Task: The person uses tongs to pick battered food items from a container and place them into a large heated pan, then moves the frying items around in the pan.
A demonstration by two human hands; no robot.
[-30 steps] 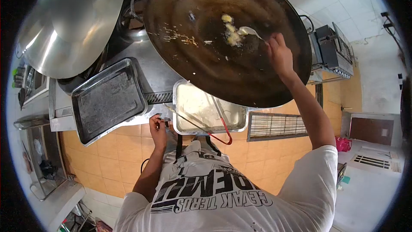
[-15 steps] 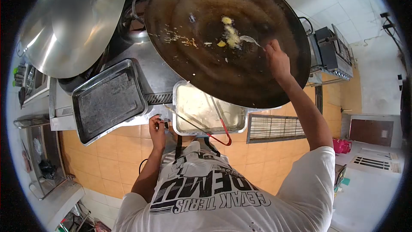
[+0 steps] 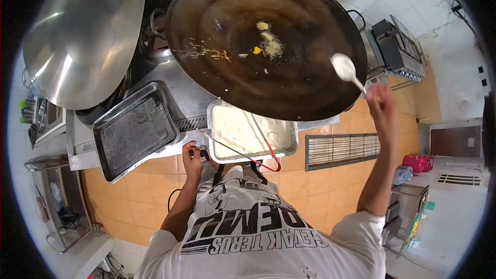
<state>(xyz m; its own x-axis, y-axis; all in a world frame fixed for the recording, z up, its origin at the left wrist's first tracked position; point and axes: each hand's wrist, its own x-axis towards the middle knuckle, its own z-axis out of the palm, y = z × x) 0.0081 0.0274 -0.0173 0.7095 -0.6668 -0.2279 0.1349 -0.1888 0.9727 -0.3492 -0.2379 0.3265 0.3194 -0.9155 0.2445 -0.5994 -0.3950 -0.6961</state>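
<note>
My right hand (image 3: 382, 102) is closed on the handle of a metal spoon (image 3: 343, 67), raised near the right rim of a large dark wok (image 3: 305, 88). Whitish residue seems to coat the spoon's bowl. Small pieces of yellowish batter (image 3: 272, 46) lie in the middle of the wok, and brown crumbs (image 3: 209, 51) are scattered on its left side. My left hand (image 3: 191, 161) has curled fingers around something small and dark at the stove's front edge, left of a metal tray of pale batter (image 3: 240, 129). Red-handled tongs (image 3: 271, 150) rest across that tray.
A dark, shallow baking tray (image 3: 135, 129) sits on the steel stove top to the left. Behind it stands a large shiny metal lid or pan (image 3: 85, 36). A floor grate (image 3: 341, 151) lies right of the batter tray. An oven-like appliance (image 3: 398, 46) is at far right.
My right hand has pulled the spoon away from the batter in the middle of the wok, to the right and toward me. My left hand stays at the stove's edge.
</note>
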